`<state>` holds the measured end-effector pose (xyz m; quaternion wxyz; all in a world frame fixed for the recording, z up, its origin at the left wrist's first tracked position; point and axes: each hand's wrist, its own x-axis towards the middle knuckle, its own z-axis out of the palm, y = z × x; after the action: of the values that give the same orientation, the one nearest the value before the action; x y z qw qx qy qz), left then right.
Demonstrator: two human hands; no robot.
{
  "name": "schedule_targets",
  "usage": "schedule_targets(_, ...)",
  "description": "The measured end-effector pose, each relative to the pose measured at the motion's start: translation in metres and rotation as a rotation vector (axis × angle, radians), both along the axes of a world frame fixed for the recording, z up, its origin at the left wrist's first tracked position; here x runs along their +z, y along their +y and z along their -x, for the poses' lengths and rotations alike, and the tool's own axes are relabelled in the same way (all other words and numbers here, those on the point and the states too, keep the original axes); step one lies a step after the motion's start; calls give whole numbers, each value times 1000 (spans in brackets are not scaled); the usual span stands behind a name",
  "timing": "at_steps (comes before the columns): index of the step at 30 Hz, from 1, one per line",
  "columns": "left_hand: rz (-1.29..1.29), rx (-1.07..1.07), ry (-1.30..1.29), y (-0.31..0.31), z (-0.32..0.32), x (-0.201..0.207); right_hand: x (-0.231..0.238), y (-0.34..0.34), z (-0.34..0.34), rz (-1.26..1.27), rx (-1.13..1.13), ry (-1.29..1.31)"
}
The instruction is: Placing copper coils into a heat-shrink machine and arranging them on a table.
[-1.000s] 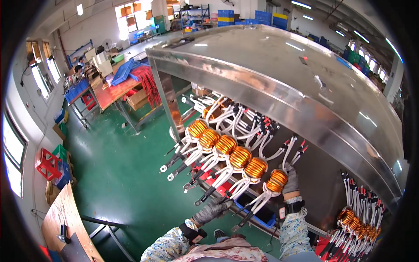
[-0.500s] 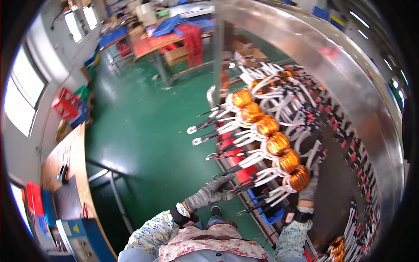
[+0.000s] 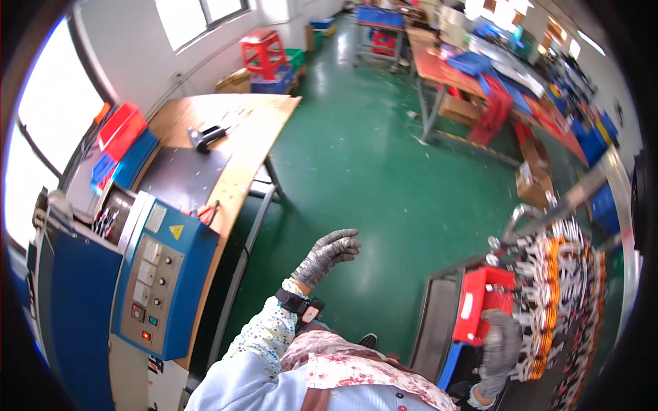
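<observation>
My left hand (image 3: 327,257), in a grey work glove, is held out over the green floor, its fingers stretched and holding nothing. At the lower right, my right hand (image 3: 499,349), gloved alike, is beside a row of copper-wound ring coils (image 3: 550,277) with white-sleeved leads. Motion smears its fingers, so I cannot tell whether they touch a coil or grip anything. The coils lie side by side on a metal-framed cart, their leads pointing toward a red plastic bin (image 3: 473,301). Part of that bin is next to my right hand.
On the left, a blue machine (image 3: 154,281) with knobs and lit buttons stands by a wooden bench (image 3: 264,113). A black hand tool (image 3: 205,138) lies on the bench. Red stools (image 3: 264,55) are by the wall. A red-topped table (image 3: 452,68) and cardboard boxes (image 3: 533,181) are farther back.
My view has swung left, bringing the bench and blue machine closer to the middle. My left hand has moved away from the coil leads; my right hand has come to the coils' near side.
</observation>
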<state>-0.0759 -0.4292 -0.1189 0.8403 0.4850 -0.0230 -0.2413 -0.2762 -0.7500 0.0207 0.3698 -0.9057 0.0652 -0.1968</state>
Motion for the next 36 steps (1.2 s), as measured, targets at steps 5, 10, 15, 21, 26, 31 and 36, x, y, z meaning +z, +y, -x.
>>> schedule_targets(5,153,273,-53,102,-8,21,-36,104,-89,426,554,422)
schedule_targets(10,217,445,-203,188,20,65,-55,220,-159,592,823,452)
schedule_targets(15,211,563,-399,240,46,122,-66,307,-199,568,1078,326)
schedule_targets(21,157,774,-514,277,76,150,-74,377,-245,636,1358,361)
schedule_targets(26,144,962,-502,299,70,164,-80,437,-292,681,1564,367)
schedule_targets(31,70,1109,-566,315,54,182,-70,511,-338,625,1884,267)
schedule_targets(36,-66,1250,-609,330,16,207,-72,565,-388,631,2051,57)
